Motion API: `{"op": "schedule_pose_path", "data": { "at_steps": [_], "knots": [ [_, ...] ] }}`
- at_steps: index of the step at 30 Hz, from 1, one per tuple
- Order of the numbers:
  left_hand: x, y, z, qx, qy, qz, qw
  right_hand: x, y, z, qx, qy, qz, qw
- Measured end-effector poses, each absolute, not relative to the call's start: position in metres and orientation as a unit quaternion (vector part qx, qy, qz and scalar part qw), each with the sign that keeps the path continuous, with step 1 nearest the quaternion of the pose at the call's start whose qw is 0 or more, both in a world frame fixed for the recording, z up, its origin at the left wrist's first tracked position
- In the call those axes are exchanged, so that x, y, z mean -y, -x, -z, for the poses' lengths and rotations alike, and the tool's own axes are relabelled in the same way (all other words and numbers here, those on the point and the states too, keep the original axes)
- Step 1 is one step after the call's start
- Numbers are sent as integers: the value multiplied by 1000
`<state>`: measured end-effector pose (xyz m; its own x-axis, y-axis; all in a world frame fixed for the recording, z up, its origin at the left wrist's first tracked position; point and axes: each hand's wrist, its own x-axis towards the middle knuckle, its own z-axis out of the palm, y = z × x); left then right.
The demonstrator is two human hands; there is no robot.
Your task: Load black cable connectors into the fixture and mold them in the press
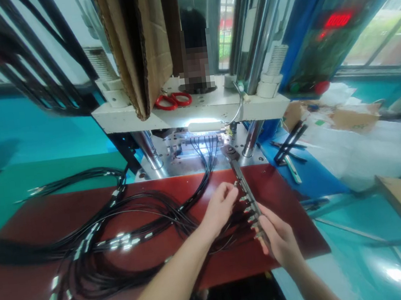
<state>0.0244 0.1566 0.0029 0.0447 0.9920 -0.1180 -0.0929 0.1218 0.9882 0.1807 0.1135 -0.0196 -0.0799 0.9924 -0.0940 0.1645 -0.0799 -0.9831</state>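
Fixture bar (247, 193) is pinched by right hand (280, 238), its lower end hidden; left hand (220, 208) pinches a connector, grip blurred.

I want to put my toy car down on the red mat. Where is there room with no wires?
The red mat is bare along its right edge, beside the right hand and the metal bar. A small strip lies bare at the near edge, below the black cables. The left and middle are crowded with cables, up to the left hand.

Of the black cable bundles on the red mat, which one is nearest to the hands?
The bundle under the left hand, whose metal-tipped ends line up along the narrow bar that the right hand holds. The big coiled bundle lies farther left, untouched.
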Motion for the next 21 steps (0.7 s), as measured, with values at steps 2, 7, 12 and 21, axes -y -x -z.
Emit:
{"op": "schedule_pose_path", "data": {
  "at_steps": [2, 7, 12, 21],
  "knots": [
    [-159, -22, -3, -504, -461, -483, 548, -113, -182, 20, 511, 531, -525, 425],
    [-164, -18, 2, -526, -555, -457, 454, -113, -184, 21, 509, 515, -538, 432],
    [-163, -20, 2, -557, -557, -438, 433, -114, -184, 23, 523, 506, -531, 433],
    [-159, -21, -9, -578, -560, -437, 402, -112, -185, 26, 589, 521, -477, 393]
  ]
}}
